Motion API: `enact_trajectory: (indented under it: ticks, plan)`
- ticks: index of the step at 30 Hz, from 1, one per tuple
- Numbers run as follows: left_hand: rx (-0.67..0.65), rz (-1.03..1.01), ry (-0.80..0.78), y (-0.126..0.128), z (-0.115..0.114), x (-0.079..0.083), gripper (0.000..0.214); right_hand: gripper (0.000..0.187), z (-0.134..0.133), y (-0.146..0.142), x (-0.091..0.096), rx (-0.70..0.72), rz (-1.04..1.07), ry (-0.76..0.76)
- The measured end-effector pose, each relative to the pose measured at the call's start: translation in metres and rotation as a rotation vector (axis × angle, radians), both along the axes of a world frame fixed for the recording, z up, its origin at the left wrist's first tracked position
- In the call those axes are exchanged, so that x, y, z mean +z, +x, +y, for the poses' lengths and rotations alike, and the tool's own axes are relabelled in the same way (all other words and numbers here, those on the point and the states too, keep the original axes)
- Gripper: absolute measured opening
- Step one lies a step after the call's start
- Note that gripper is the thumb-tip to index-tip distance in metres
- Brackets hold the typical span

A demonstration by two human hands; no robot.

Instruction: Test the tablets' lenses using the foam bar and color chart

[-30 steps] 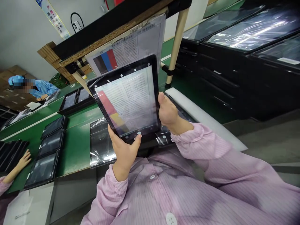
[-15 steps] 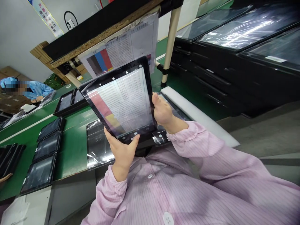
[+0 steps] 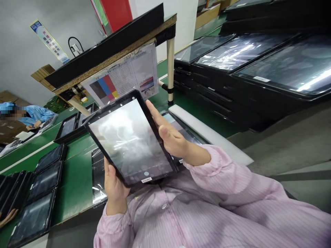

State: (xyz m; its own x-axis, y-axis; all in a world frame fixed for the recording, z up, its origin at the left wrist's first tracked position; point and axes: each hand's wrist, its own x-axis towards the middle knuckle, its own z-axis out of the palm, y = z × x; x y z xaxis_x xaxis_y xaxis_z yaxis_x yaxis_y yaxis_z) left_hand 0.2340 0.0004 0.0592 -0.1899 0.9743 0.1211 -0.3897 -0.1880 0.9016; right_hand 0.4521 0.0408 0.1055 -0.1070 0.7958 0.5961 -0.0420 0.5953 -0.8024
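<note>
A black-framed tablet (image 3: 131,141) is held up in front of my chest, tilted, its lit screen showing a blurred whitish picture. My left hand (image 3: 115,189) grips its lower left edge, with the fingers hidden behind it. Along the right edge, my right hand (image 3: 172,137) holds the tablet between thumb and fingers. Behind it, a printed sheet with colour blocks (image 3: 121,74) hangs from the shelf. On the green bench below lie a tablet in clear film (image 3: 98,179), partly covered, and another tablet (image 3: 183,131) to the right.
A wooden-edged shelf (image 3: 111,51) on pale posts spans the bench. Stacked black trays of screens (image 3: 227,82) stand at right, beside a white foam strip (image 3: 209,134). Trays of tablets (image 3: 41,182) line the left. A co-worker in blue (image 3: 36,115) sits far left; another person's hand (image 3: 9,218) shows lower left.
The tablet has moved lower and tilted back; its screen went from the colour sheet to a whitish blur. My left hand slid to the side edge, and my right fingers straightened. The view shifted.
</note>
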Motion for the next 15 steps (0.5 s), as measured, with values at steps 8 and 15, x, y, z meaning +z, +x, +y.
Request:
enact_trajectory:
  ticks: [8,15]
  plan:
    - [-0.023,-0.099,-0.101,0.009,-0.015,-0.012,0.046,0.074,-0.005,0.013,0.001,-0.085,-0.209,-0.1]
    - [0.053,-0.047,-0.39,-0.008,-0.021,0.001,0.048,0.076,0.037,0.076,-0.029,-0.301,-0.26,-0.257]
